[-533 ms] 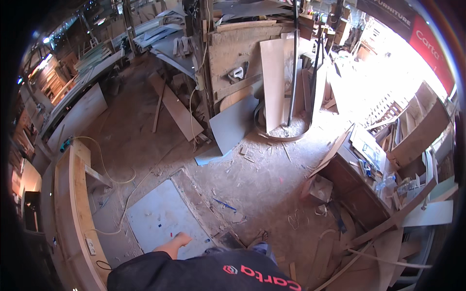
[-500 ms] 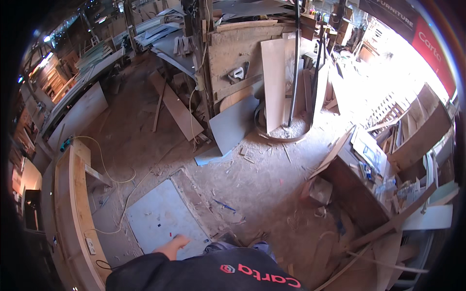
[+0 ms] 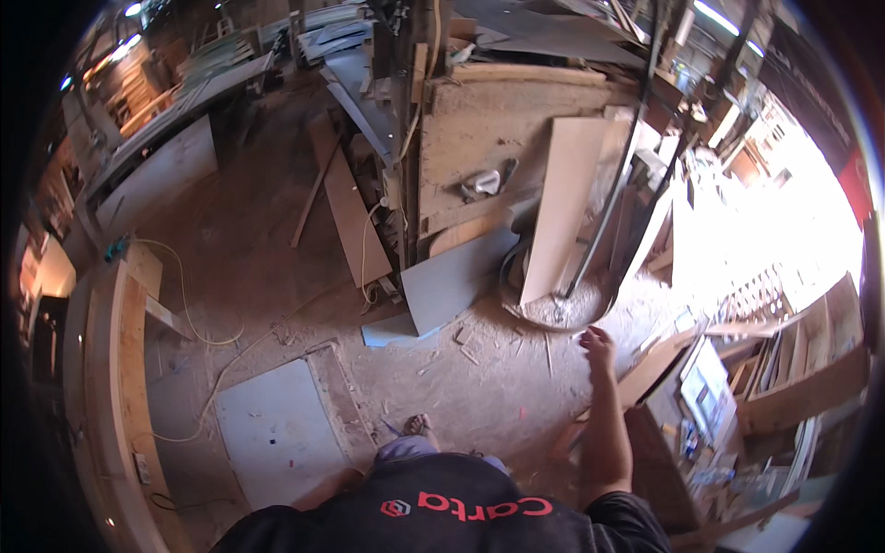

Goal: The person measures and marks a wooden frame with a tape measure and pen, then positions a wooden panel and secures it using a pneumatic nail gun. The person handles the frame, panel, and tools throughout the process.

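Observation:
My right arm stretches forward, with my right hand [image 3: 598, 342] in front of the dusty round hoop base [image 3: 562, 323]. Its fingers look loosely bent and somewhat apart, and I see nothing held in them. Low beside my torso, part of my left hand [image 3: 343, 482] shows near the edge of a pale flat panel [image 3: 277, 419] on the floor. My dark shirt hides its fingers. One sandalled foot [image 3: 419, 425] is just ahead of my body.
A brown board [image 3: 558, 203] leans by a black pole [image 3: 613, 198]. A grey sheet [image 3: 456, 276] stands propped near it. Wood scraps and a dark cabinet [image 3: 664, 452] lie to the right. A yellow cord [image 3: 198, 334] trails past a long wooden frame [image 3: 131, 359] at left.
My right arm has come into view, reaching forward. My left hand has drawn back from over the pale panel toward my body. The view has shifted, and a foot now shows.

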`<state>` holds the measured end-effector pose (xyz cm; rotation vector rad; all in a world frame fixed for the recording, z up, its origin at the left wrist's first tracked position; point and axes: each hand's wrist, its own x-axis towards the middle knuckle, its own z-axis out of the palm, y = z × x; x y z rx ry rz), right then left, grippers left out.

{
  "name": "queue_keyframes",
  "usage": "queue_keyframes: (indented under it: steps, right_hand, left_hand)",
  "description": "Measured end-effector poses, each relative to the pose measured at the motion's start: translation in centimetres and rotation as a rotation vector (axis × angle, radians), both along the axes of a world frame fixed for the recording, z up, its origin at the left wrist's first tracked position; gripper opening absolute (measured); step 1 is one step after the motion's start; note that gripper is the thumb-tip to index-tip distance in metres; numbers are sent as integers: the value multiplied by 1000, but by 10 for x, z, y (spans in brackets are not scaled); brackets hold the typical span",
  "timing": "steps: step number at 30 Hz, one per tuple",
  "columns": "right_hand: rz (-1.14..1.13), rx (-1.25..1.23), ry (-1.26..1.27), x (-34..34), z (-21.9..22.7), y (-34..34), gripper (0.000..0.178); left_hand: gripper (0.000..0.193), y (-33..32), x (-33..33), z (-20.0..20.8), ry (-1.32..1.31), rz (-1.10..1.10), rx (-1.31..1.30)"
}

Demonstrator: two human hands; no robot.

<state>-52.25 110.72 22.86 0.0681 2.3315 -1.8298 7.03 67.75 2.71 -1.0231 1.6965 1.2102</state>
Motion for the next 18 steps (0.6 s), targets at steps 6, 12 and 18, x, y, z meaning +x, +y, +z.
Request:
queue_keyframes:
  steps: [6, 12, 18]
  right_hand:
    - [240, -319, -374, -89, 45, -225, 48]
    - [248, -609, -459, -347, -14, -360, 36]
    - [57, -391, -481, -413, -82, -497, 35]
  left_hand:
    - [31, -94, -127, 39, 438, 491, -351]
    - [24, -99, -211, 97, 791, 884, -693]
    - [20, 90, -128, 70, -129, 145, -734]
